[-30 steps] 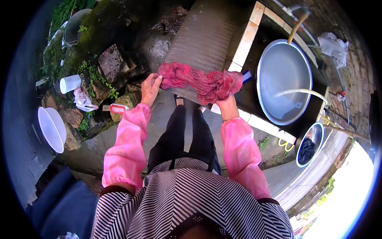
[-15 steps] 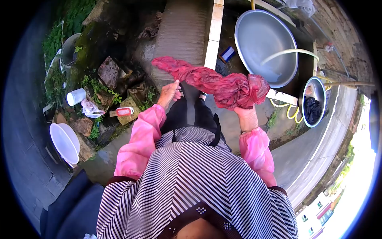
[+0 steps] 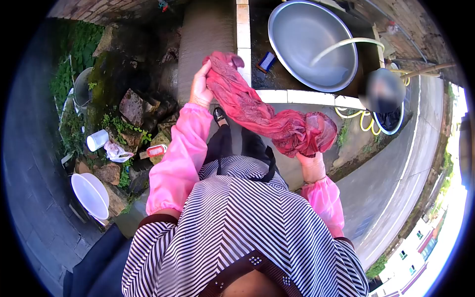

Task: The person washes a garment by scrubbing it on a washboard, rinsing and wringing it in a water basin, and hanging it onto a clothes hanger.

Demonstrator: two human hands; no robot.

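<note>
**My left hand now has its end of the red cloth**

A half second ago my left hand (image 3: 202, 90) was below the red cloth (image 3: 262, 118), near its middle stretch. It has since gone up to the far end, and its fingers are curled around the edge there. My right hand (image 3: 311, 166) has stayed under the bunched end, with most of its fingers lost in the folds. I can see that it bears that end, but I cannot tell how tightly it grips. For the handling, this means I have the cloth by both ends and, I judge, better control of its length. It slants in the air in front of me, the left end higher in view, passing before the near left corner of the trough (image 3: 243, 37).

Inside the trough sits the large metal basin (image 3: 297, 47), filling much of the middle, with a pale hose (image 3: 341, 44) curving over its right rim. Its inside looks smooth and grey; I cannot tell how much water it holds. A blue brush (image 3: 266, 63) lies between it and the trough's left edge. Outside the near right corner is the smaller metal basin (image 3: 397, 126), with dark cloth (image 3: 387, 120) in it; a blurred patch hides part of both. On my left, a white plastic bowl (image 3: 90, 195) tilts beside the rocks, below a white tub (image 3: 97, 140) lying on its side.
</note>
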